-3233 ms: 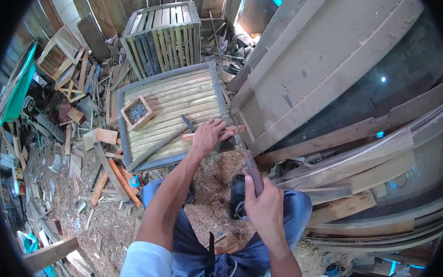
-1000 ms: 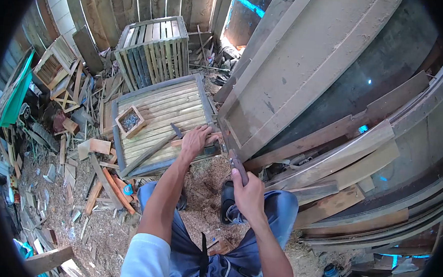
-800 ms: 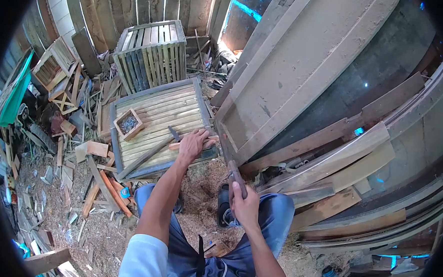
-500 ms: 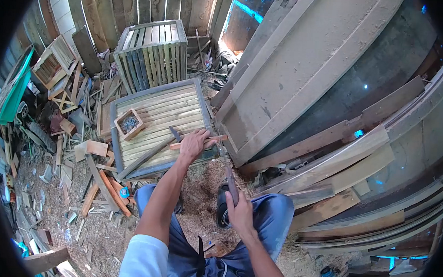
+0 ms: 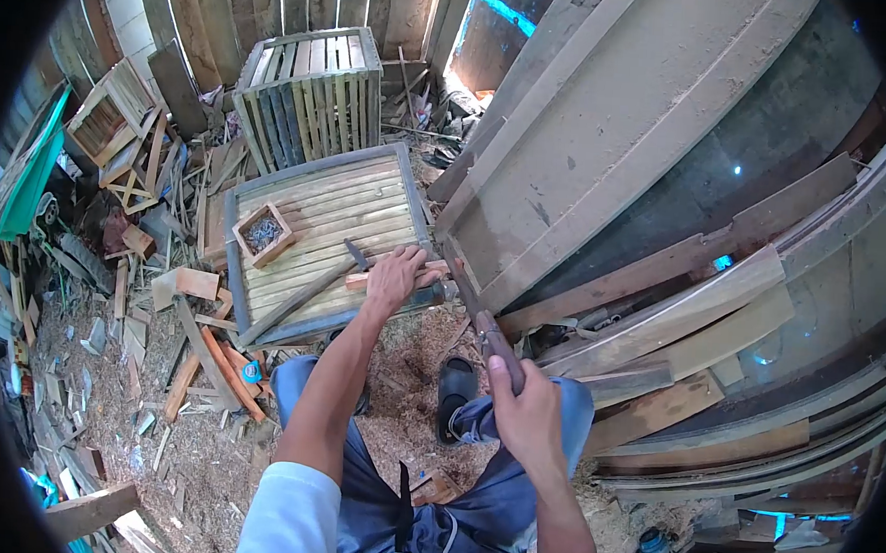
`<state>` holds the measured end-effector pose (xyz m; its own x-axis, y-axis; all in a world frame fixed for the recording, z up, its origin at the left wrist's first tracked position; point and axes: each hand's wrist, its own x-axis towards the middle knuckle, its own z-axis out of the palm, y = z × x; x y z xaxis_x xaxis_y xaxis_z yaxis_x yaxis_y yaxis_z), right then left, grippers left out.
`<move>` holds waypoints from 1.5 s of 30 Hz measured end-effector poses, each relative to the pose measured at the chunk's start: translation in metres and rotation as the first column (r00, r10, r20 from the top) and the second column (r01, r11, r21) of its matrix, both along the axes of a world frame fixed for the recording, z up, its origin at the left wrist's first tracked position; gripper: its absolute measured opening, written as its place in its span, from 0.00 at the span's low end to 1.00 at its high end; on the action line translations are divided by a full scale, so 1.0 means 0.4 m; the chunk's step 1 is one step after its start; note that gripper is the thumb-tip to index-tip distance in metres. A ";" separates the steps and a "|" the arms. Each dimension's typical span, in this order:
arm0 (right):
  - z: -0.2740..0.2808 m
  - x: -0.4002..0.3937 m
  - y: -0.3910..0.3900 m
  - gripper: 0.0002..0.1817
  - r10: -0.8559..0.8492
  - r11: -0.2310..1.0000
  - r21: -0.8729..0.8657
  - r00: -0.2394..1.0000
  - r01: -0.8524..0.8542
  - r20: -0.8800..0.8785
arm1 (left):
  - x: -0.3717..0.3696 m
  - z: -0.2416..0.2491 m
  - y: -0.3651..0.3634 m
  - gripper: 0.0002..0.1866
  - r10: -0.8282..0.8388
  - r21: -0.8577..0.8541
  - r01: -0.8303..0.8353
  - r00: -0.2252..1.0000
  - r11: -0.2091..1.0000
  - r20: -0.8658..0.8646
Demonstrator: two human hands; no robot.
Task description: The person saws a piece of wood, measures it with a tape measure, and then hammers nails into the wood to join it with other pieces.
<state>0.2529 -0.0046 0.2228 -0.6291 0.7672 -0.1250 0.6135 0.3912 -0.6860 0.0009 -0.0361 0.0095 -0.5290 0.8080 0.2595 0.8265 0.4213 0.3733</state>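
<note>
The stick is a short, straight length of reddish-brown wood. It lies flat across the near right part of the slatted counter, its middle covered by the left hand. The tool, long and dark with a brown handle, slants up and left from the right hand; whether it touches the stick's right end is unclear.
</note>
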 end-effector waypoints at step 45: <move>-0.138 -0.095 0.009 0.26 -0.008 0.999 -0.053 1.000 0.007 -0.017 | 0.017 -0.012 -0.009 0.21 -0.065 -0.045 0.056 0.975 0.997 -0.211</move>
